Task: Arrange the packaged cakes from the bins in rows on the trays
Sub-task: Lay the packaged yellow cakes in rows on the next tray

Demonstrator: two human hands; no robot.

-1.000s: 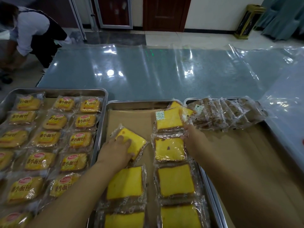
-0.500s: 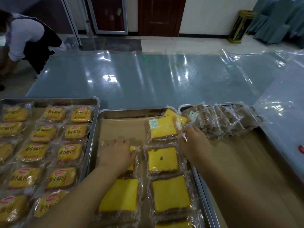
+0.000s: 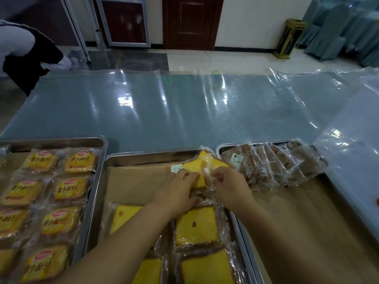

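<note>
Left hand (image 3: 178, 193) is in the centre of the frame, fingers (image 3: 184, 174) curled down onto a clear-wrapped yellow square sponge cake (image 3: 195, 171) and gripping it. Right hand (image 3: 229, 187) is just beside it, fingertips pinched together on the crinkly wrapper at the cake's right edge. The cake sits at the far end of the middle steel tray (image 3: 147, 156), on a brown cardboard liner (image 3: 139, 181), right column. A second yellow packet (image 3: 219, 163) is tilted behind it against the tray rim. Placed yellow cakes (image 3: 194, 228) lie flat in two columns toward the bottom of the frame.

Left steel tray (image 3: 103, 152) holds rows of printed orange bread packets (image 3: 80, 162). Right steel tray (image 3: 223, 147) holds a leaning row of brown cakes in clear bags (image 3: 276, 167). All three trays are on a grey tabletop under clear plastic sheet (image 3: 184, 111). Another person (image 3: 20, 52) bends over at upper left.
</note>
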